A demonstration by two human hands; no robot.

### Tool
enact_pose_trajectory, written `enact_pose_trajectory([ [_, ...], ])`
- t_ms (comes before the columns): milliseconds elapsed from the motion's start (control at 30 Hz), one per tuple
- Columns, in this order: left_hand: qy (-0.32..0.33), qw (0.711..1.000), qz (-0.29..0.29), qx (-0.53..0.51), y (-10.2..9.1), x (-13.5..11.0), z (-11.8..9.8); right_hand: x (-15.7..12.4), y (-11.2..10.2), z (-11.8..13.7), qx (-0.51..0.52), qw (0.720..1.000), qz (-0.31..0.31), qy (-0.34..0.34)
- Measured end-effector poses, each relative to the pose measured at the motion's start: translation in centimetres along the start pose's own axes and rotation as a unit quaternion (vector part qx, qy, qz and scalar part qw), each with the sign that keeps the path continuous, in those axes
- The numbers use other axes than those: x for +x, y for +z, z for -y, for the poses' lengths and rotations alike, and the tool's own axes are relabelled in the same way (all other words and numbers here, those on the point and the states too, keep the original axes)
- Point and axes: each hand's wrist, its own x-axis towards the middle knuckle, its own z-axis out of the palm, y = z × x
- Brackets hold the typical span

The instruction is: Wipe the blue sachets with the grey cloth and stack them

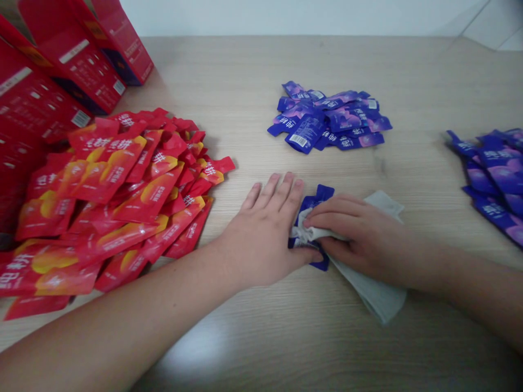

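Note:
A single purple pouch [322, 193] lies flat on the table between my hands. My left hand [267, 234] rests palm down with its fingers stretched out, its thumb and edge over the pouch's left side. Bunched in the fingers of my right hand [363, 231] is a white cloth [373, 291], pressed onto the middle of the pouch. The cloth's loose end spreads out under and below that hand. Much of the pouch is hidden by the cloth and both hands.
A large heap of red pouches [134, 185] fills the left side, with red boxes [85, 65] standing behind it. Beyond my hands is a small pile of purple pouches [330, 117]. More purple pouches [496, 174] lie at the right edge. A white wall [286, 16] borders the table's back.

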Motion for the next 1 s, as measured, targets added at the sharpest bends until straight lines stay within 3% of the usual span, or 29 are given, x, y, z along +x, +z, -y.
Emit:
enact_pose_trajectory([
  [233, -0.013, 1.000, 0.024, 0.015, -0.2, 0.3, -0.3, 0.3, -0.3, -3.6, -0.082, 0.993, -0.064, 0.060],
  [400, -0.009, 1.000, 0.018, 0.016, -0.2, 0.2, -0.3, -0.3, -1.1, -2.0, -0.085, 0.988, -0.113, 0.061],
  [567, -0.002, 0.999, 0.021, 0.024, -0.1, 0.1, -0.1, -0.8, -0.9, 0.7, -0.014, 1.000, -0.026, -0.005],
  [667, 0.002, 0.999, 0.024, 0.033, 0.0, 0.1, 0.0, -0.6, -0.6, 1.0, -0.001, 1.000, 0.020, 0.002],
  [867, -0.004, 1.000, 0.007, 0.029, 0.1, 0.1, -0.2, -0.2, -0.2, 0.0, -0.004, 1.000, 0.010, 0.029],
  [1000, 0.029, 1.000, -0.003, -0.002, -0.1, -0.1, -0.2, -0.1, -0.3, -1.4, -0.041, 0.997, -0.021, 0.056],
])
